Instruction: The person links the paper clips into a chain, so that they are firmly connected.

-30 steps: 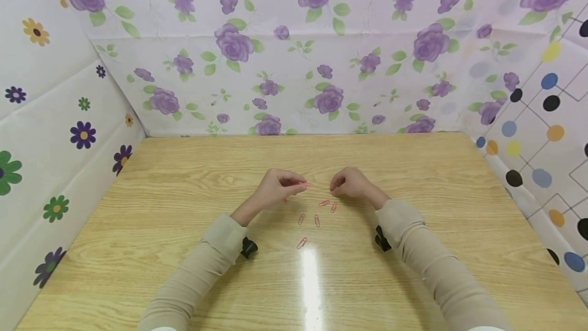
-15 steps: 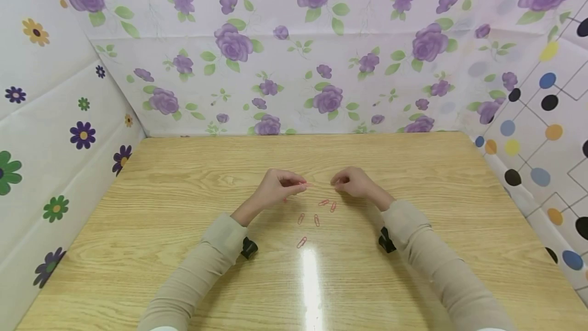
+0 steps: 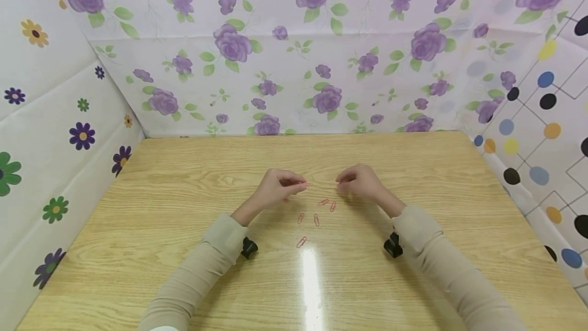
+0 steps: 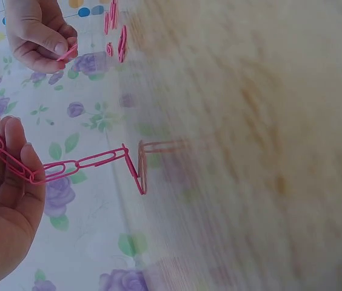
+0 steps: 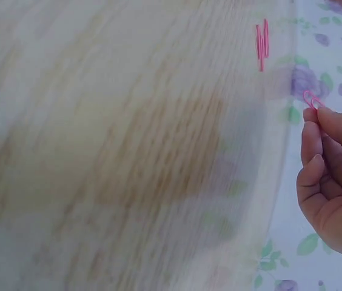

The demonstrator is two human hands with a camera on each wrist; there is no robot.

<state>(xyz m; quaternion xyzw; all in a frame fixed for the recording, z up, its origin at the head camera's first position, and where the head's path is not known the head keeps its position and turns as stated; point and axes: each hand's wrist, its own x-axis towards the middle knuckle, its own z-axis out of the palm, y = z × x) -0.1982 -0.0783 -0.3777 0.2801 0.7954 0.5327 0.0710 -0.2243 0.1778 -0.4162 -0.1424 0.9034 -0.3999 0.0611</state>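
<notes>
My left hand (image 3: 274,188) is held low over the middle of the wooden table, gripping one end of a chain of linked pink paper clips (image 4: 75,164). In the left wrist view the chain runs across the fingers and dangles, its far end bending down to the tabletop. Across from it, my right hand (image 3: 361,183) pinches a single pink paper clip (image 5: 314,101) between thumb and fingertips, with part of the clip sticking out past them. Between the hands and nearer the body lie several loose pink paper clips (image 3: 316,220), apart from one another.
The wooden table (image 3: 206,162) reaches back to a wall covering (image 3: 294,80) with purple flowers. Patterned sheets also flank it left and right. A bright light reflection (image 3: 311,280) falls on the front of the table. Black wrist cameras (image 3: 393,245) sit below both cuffs.
My right hand has risen a little from the table beside the loose clips and drifted to the right with its paper clip. My left hand has stayed in place with the chain.
</notes>
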